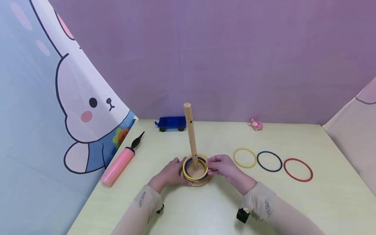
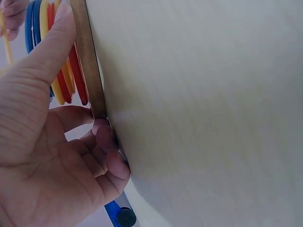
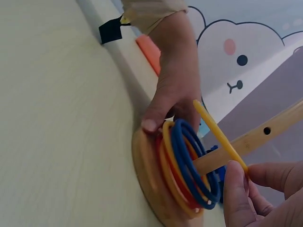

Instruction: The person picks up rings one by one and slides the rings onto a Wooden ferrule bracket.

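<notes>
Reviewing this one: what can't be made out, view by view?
Right wrist: part of the left hand, behind the stacked rings; the top of the wooden peg, cut off by the right edge.
Left wrist: most of the blue cart, hidden by the left hand and bottom edge.
Head: features of the pink toy, too small.

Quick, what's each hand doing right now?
Left hand: gripping the wooden base.
Right hand: pinching a yellow ring.
</notes>
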Demonstrator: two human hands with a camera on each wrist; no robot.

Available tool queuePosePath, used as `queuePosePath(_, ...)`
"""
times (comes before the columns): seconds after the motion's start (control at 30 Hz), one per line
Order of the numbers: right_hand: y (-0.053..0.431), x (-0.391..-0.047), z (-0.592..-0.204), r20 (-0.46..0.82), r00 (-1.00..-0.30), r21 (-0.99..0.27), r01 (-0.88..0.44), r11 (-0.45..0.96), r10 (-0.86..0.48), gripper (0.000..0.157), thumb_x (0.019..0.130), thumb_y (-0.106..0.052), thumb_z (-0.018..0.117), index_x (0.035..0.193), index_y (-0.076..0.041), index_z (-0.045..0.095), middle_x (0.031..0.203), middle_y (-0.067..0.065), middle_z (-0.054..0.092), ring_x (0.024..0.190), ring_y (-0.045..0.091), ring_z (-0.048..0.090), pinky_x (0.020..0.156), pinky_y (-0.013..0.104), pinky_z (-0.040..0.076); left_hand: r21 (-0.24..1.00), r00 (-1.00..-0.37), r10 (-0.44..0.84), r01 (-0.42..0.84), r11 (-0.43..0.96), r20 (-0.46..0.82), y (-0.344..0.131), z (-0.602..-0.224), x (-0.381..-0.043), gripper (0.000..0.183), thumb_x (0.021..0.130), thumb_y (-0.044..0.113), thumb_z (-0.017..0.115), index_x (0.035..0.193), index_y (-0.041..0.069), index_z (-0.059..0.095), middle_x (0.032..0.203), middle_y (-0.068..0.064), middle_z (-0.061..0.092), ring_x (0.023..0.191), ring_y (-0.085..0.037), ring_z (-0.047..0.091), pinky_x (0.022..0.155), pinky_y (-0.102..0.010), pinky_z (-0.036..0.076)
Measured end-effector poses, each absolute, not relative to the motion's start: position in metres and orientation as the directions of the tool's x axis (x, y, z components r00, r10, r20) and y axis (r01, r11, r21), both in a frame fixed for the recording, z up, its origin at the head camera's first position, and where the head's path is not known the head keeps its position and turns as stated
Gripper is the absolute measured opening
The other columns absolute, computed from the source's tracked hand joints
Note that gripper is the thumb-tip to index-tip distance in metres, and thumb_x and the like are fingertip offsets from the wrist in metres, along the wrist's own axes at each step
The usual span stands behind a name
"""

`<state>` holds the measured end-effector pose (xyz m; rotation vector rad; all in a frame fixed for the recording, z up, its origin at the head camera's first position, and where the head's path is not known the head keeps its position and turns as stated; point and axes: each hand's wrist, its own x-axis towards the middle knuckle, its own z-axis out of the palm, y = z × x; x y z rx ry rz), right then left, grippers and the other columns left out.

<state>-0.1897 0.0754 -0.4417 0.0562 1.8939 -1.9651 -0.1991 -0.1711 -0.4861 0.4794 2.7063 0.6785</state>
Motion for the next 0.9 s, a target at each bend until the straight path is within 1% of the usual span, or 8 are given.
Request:
queuePosePath(0.07, 0.075, -0.189, -0.446, -0.307, -0.917, -0.949, 0.317, 0.004, -0.256, 0.02, 0.089, 0.006, 0.062, 0.106, 0.017, 0.059, 0.079, 0.013, 0.065, 0.064, 0.013, 0.062, 0.063, 0.025, 0.055, 0.496, -0.895, 0.389, 0.242, 0.834, -0.217, -0.171, -0.487, -0.199, 0.116, 0.064, 0.057, 0.085, 0.155, 0.015, 0.026, 0.101, -0.002, 0.046, 0.09, -0.018, 0.046, 0.084, -0.038, 0.042)
queuePosePath(0.33, 0.075, -0.192, -0.453, -0.301, -0.924, -0.952, 0.307, 0.013, -0.236, 0.022, 0.089, 0.006, 0.063, 0.108, 0.017, 0.059, 0.08, 0.012, 0.065, 0.064, 0.014, 0.063, 0.064, 0.028, 0.056, 0.475, -0.899, 0.385, 0.252, 0.843, -0.208, -0.17, -0.487, -0.2, 0.116, 0.064, 0.06, 0.084, 0.155, 0.013, 0.028, 0.104, -0.003, 0.047, 0.093, -0.019, 0.046, 0.086, -0.039, 0.043)
queuePosePath(0.5, 0.08, -0.191, -0.456, -0.278, -0.935, -0.96, 0.277, 0.036, -0.218, 0.021, 0.089, 0.005, 0.063, 0.107, 0.017, 0.06, 0.083, 0.017, 0.066, 0.066, 0.017, 0.065, 0.065, 0.031, 0.056, 0.483, -0.9, 0.385, 0.25, 0.839, -0.205, -0.17, -0.488, -0.2, 0.116, 0.063, 0.06, 0.084, 0.154, 0.013, 0.029, 0.105, -0.004, 0.047, 0.095, -0.02, 0.047, 0.089, -0.041, 0.043)
queuePosePath(0.63, 0.09, -0.192, -0.455, -0.258, -0.942, -0.966, 0.25, 0.063, -0.217, 0.025, 0.09, 0.003, 0.063, 0.109, 0.018, 0.059, 0.087, 0.02, 0.067, 0.068, 0.019, 0.066, 0.066, 0.032, 0.056, 0.486, -0.899, 0.384, 0.245, 0.839, -0.211, -0.17, -0.487, -0.2, 0.116, 0.064, 0.061, 0.084, 0.155, 0.014, 0.029, 0.104, -0.004, 0.047, 0.094, -0.02, 0.047, 0.087, -0.04, 0.043)
queuePosePath(0.9, 0.129, -0.197, -0.46, -0.252, -0.957, -0.963, 0.233, 0.133, -0.145, 0.027, 0.093, 0.0, 0.061, 0.113, 0.018, 0.058, 0.098, 0.024, 0.065, 0.072, 0.019, 0.066, 0.069, 0.033, 0.056, 0.478, -0.897, 0.386, 0.249, 0.842, -0.213, -0.17, -0.487, -0.2, 0.117, 0.063, 0.059, 0.085, 0.155, 0.014, 0.028, 0.102, -0.004, 0.046, 0.091, -0.019, 0.046, 0.084, -0.038, 0.043)
